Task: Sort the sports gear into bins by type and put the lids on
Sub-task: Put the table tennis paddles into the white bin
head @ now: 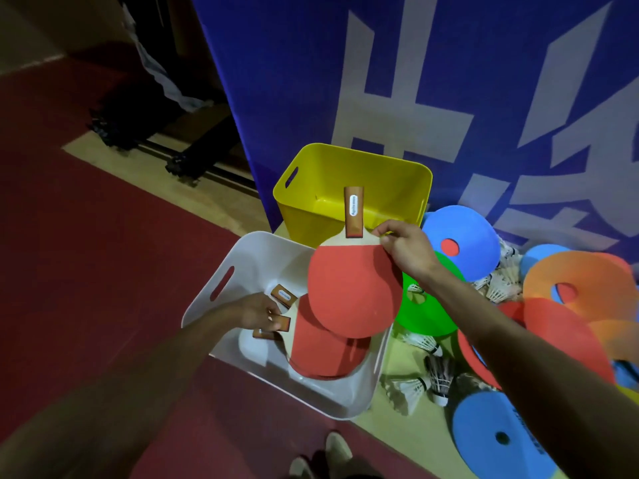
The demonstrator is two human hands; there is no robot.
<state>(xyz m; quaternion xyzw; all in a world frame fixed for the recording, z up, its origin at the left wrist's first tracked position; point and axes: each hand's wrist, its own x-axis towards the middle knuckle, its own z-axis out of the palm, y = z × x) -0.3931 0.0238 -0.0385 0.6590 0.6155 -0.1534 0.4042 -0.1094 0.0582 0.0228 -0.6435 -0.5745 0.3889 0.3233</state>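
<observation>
My right hand [406,248] pinches the edge of a red table tennis paddle [352,288] near its wooden handle and holds it above the white bin [221,281]. Inside that bin lie several more red paddles [325,350]. My left hand [257,311] is down in the bin, its fingers on the handles of those paddles. Behind the white bin stands a yellow bin [352,174] with nothing visible in it.
Flat disc cones in blue [463,236], green [425,316], orange [581,274] and red [560,333] lie piled on the floor to the right, with several shuttlecocks [422,382] among them. A blue banner [449,81] stands behind. My shoes [332,451] show at the bottom.
</observation>
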